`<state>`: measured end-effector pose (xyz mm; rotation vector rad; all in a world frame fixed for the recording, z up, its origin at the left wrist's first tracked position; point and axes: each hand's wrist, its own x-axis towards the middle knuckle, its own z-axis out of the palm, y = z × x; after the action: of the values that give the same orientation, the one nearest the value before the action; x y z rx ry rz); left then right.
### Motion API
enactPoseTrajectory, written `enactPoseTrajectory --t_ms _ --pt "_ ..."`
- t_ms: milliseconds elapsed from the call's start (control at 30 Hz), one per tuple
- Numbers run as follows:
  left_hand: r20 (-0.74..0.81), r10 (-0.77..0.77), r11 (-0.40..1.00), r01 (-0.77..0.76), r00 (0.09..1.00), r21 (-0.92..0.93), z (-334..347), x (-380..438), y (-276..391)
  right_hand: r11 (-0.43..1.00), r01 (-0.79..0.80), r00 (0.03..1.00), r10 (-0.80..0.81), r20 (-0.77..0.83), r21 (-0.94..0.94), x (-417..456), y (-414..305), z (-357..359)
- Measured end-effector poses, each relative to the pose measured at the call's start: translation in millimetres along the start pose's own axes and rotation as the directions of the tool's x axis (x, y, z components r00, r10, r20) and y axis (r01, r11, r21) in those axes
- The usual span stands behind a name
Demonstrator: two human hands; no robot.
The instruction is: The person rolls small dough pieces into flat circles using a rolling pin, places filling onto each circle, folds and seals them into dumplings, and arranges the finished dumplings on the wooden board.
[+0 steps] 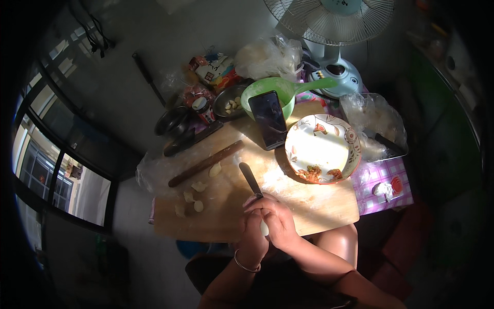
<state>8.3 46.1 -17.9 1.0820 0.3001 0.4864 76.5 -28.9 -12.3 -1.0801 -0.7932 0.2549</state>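
Note:
My left hand (252, 231), with a bangle at the wrist, is pressed against my right hand (279, 220) over the board's near edge. A flat utensil (251, 177) with a rounded end sticks out beyond my fingers; its grip is hidden, seemingly in my right hand. Pale dough (264, 228) shows between the palms. Several small dough pieces (198, 206) and dumplings (198, 187) lie at left on the wooden board (227, 228), near a wooden rolling pin (206, 163). A patterned bowl (322, 148) at the right holds some reddish filling (310, 174).
A phone (268, 119) leans against a green handled bowl (285, 87). Behind are a metal bowl (222, 102), a jar (203, 110), plastic bags (266, 60) and a fan (335, 77). A dark-handled knife (193, 139) lies at the board's left edge; a bagged tray (376, 127) stands right.

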Motion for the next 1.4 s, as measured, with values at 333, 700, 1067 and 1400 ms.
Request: enactPoseTrajectory --t_ms 333,700,1067,1400 --pt "0.069 0.016 0.995 -0.009 0.997 -0.095 -27 9 -28 0.877 -0.265 0.953 0.301 -0.028 0.401 -2 16 5" --pt "0.053 0.198 0.822 -0.195 0.979 0.535 -4 -10 -7 0.970 -0.081 0.994 0.095 -0.051 0.228 -16 24 3" --pt "-0.026 -0.061 0.977 0.065 0.998 0.202 -30 3 -23 0.838 -0.467 0.873 0.488 -0.006 0.281 -20 33 10" --pt "-0.518 0.351 0.842 -0.021 0.780 0.539 -195 60 113 0.928 -0.372 0.928 0.372 0.012 -0.013 -11 8 -19"
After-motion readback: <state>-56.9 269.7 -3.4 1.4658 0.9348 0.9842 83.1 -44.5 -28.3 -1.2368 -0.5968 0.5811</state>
